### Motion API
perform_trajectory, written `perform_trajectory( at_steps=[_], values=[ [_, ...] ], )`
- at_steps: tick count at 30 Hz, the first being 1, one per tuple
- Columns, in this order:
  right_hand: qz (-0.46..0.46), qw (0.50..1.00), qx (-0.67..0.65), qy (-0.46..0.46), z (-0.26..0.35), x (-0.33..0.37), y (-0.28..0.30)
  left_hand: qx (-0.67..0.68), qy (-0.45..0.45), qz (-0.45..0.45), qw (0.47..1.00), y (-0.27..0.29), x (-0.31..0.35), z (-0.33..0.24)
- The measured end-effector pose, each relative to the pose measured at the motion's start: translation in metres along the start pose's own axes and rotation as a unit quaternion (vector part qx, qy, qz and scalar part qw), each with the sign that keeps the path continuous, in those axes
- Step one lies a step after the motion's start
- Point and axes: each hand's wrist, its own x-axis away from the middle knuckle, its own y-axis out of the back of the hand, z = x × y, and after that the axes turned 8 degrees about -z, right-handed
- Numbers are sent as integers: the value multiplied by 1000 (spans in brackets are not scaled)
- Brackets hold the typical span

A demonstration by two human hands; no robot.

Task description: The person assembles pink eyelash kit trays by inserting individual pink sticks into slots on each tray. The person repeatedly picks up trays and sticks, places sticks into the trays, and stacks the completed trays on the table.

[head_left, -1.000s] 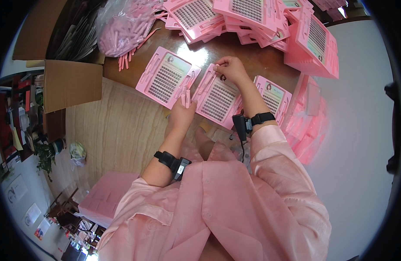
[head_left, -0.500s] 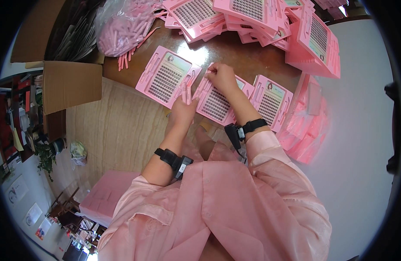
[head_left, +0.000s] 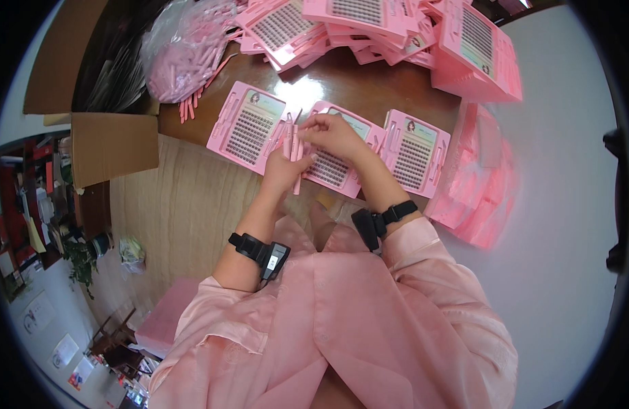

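Observation:
Three pink eyelash trays lie in a row at the table's near edge: a left tray (head_left: 249,131), a middle tray (head_left: 329,170) and a right tray (head_left: 412,162), each with rows of dark lash clusters. My left hand (head_left: 281,169) is closed around slim pink tubes (head_left: 288,140) held upright between the left and middle trays. Above the middle tray, my right hand (head_left: 333,138) has its fingertips pinched at the upper part of a pink tube beside them. A thin dark tip sticks up there; its kind is unclear. The fingers hide part of the tubes.
Stacked pink lash trays (head_left: 280,31) fill the table's far side. A clear bag of pink tubes (head_left: 181,65) stands far left, with pink tweezers (head_left: 187,109) beside it. An open cardboard box (head_left: 116,146) is at left, pink plastic packaging (head_left: 481,180) at right.
My right hand has moved left from the middle tray's left side to the tubes in my left hand. The curved tweezers seen earlier by my left hand no longer show clearly.

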Motion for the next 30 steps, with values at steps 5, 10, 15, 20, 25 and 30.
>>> perform_trajectory(
  at_steps=[5,10,15,20,25,30],
  values=[
    [-68,997,9,-46,-10,31,29,-136,-92,31,986,-42,-1,-5],
    [-123,985,-96,-67,-27,53,91,-198,-25,103,974,-86,1,7],
    [-284,955,-87,-19,-27,41,192,-280,-250,75,924,-115,17,7],
    [-197,975,93,-37,-40,14,202,-390,-329,138,849,-130,30,8],
    [-210,959,191,10,-51,11,180,-456,-472,132,743,-143,26,23],
    [-223,939,249,78,-50,19,168,-499,-489,123,705,-146,22,32]
  ],
)
